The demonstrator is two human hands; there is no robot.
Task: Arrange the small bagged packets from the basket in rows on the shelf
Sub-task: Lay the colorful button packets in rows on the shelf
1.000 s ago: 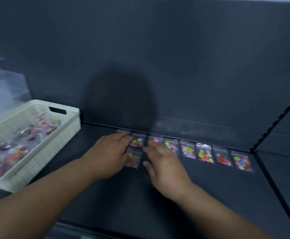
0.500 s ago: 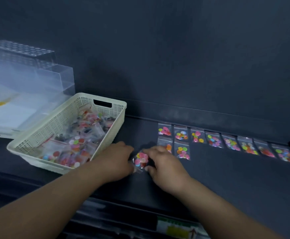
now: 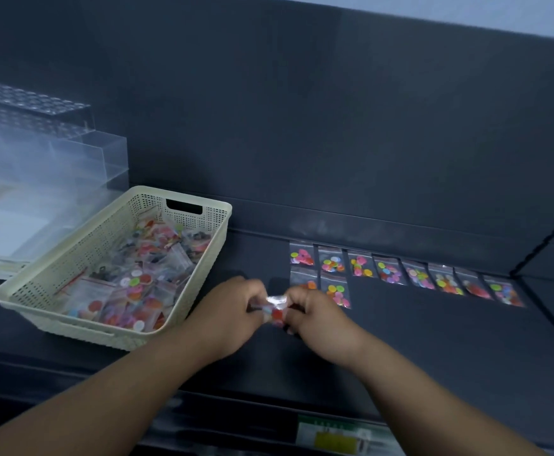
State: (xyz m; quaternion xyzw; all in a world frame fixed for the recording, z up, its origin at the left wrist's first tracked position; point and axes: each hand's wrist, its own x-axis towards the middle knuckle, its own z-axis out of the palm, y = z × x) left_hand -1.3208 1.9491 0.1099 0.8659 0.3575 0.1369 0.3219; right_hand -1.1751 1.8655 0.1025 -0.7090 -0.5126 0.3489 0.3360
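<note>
A cream perforated basket (image 3: 190, 205) stands at the left of the dark shelf (image 3: 433, 340), filled with several small clear packets of coloured discs. My left hand (image 3: 233, 314) and my right hand (image 3: 318, 314) meet in front of the basket's right corner and pinch one small packet (image 3: 277, 309) between them, just above the shelf. A back row of several packets (image 3: 390, 269) lies flat along the shelf's rear. Two packets begin a second row; the nearer-left one (image 3: 305, 279) is partly hidden by my right hand, the other (image 3: 336, 291) lies beside it.
Clear plastic boxes (image 3: 48, 153) stand stacked at the far left behind the basket. A shelf divider (image 3: 545, 245) bounds the right end. A price label strip (image 3: 335, 437) runs along the shelf's front edge.
Both hands drew back from the rows toward the shelf's front and now hold one packet between them, lifted slightly. The view has swung left and back, showing the whole basket.
</note>
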